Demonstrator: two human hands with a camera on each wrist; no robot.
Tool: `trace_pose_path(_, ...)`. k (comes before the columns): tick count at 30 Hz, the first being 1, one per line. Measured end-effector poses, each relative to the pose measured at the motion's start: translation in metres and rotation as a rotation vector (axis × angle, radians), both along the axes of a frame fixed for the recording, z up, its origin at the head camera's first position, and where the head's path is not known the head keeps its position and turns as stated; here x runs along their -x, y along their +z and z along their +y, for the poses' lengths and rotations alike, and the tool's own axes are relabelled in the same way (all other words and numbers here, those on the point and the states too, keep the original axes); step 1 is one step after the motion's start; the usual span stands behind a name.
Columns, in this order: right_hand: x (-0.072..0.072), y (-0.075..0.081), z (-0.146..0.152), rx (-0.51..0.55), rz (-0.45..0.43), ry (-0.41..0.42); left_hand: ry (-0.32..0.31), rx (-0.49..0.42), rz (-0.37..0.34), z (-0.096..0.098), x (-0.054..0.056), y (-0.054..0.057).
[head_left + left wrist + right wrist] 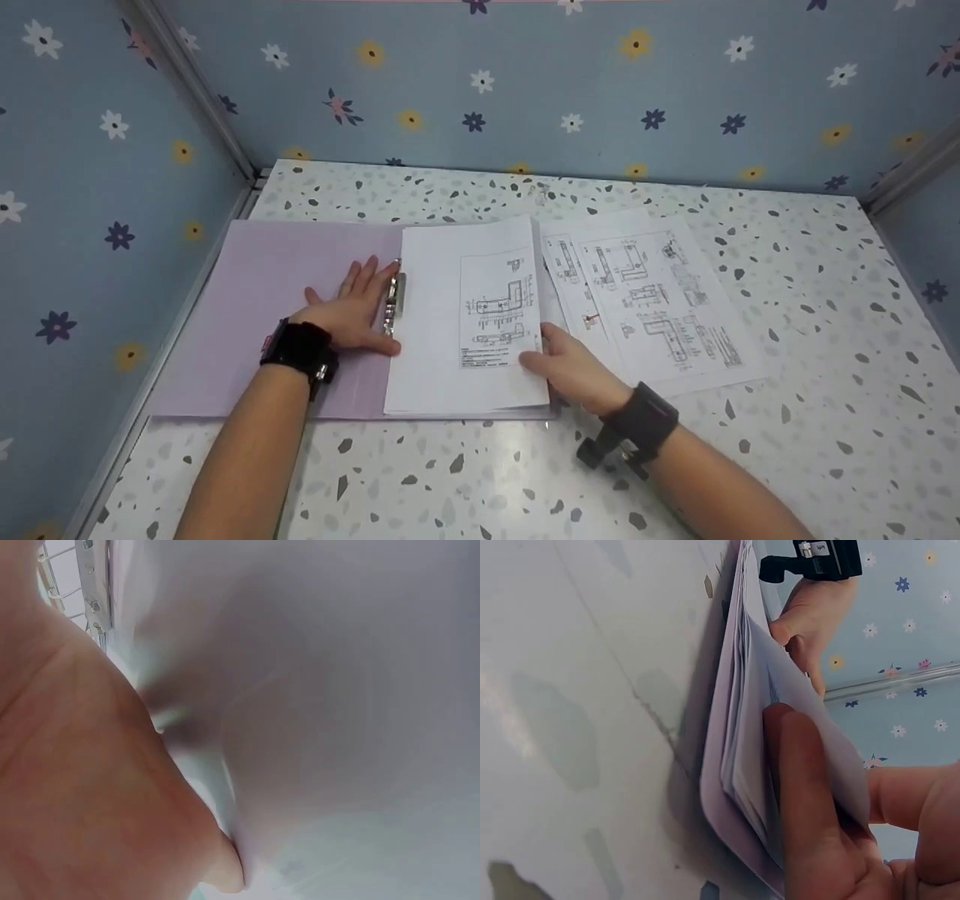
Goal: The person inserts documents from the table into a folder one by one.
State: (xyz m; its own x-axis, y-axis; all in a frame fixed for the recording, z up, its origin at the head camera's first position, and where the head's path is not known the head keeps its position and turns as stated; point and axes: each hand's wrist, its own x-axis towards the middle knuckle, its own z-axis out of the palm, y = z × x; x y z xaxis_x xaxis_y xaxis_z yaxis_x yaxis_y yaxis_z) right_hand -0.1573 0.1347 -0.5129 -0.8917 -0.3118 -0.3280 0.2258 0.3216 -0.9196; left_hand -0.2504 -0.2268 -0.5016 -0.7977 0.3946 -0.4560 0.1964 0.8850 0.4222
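Observation:
An opened light purple folder (300, 255) lies on the table, with a stack of white sheets (427, 300) on its right side. The top sheet bears a technical drawing. My left hand (349, 315) has its fingers spread beside the metal ring clip (390, 304), and its thumb reaches the stack's left edge. In the left wrist view, part of the clip (94, 592) shows past the palm. My right hand (574, 367) pinches the stack's right edge, thumb on top. From the right wrist view, its fingers (802, 765) are tucked under the lifted upper sheets (817, 712), above the lower ones.
More loose sheets with drawings (652, 300) lie fanned out to the right, partly under the folder's right side. The speckled table (825, 300) is bordered by flower-patterned blue panels (525, 82) at the back and sides.

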Motion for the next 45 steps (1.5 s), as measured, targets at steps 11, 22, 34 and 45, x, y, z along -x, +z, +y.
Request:
trace_pose_path(11, 0.003, -0.003, -0.002, -0.062, 0.018, 0.0, 0.01, 0.002, -0.014, 0.001, 0.0, 0.002)
trace_pose_path(22, 0.002, -0.004, -0.003, -0.099, 0.028, -0.036, 0.015, -0.022, -0.017, 0.0, -0.001, 0.0)
trace_pose_path(34, 0.004, 0.01, 0.05, -0.103, 0.021, -0.03, 0.014, -0.027, -0.015, 0.001, -0.001, -0.003)
trace_pose_path(45, 0.025, 0.022, 0.205, -0.809, 0.246, -0.318, 0.003, -0.048, -0.002, -0.001, -0.001, 0.001)
